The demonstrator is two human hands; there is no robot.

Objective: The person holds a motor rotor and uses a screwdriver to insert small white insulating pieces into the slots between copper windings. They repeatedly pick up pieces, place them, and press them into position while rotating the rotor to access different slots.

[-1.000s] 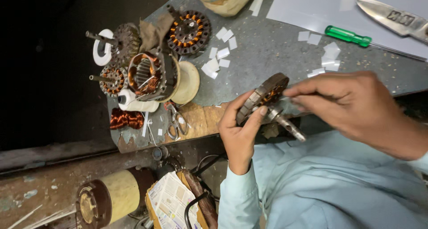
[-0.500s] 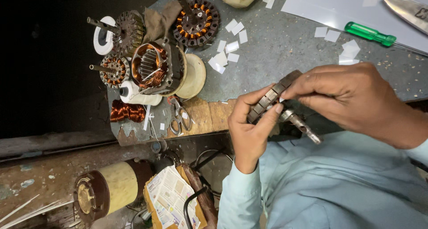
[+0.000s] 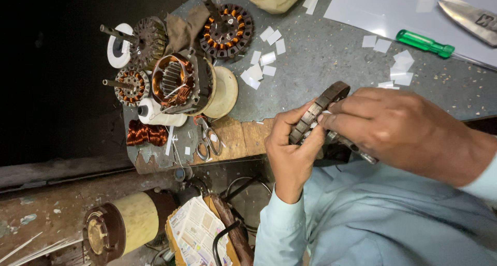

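My left hand (image 3: 290,152) grips a round, dark motor stator (image 3: 317,111) edge-on, just above the table's near edge. The fingers of my right hand (image 3: 393,126) press on the stator's rim and slots from the right. A metal shaft (image 3: 357,149) sticks out of the stator below my right hand. The windings on its face are mostly hidden by my fingers. Small white paper slips (image 3: 259,72) lie scattered on the grey table (image 3: 321,54) beyond the hands.
Several wound stators (image 3: 227,30) and a motor housing (image 3: 178,82) crowd the table's left end, with scissors (image 3: 207,139), a copper wire coil (image 3: 145,134) and a white spool (image 3: 155,113). A green screwdriver (image 3: 424,43) and a white sheet (image 3: 383,7) lie at the back right.
The stator has turned from showing its copper-wound face to nearly edge-on. My right hand has closed further over it. Both hands sit slightly higher in view.
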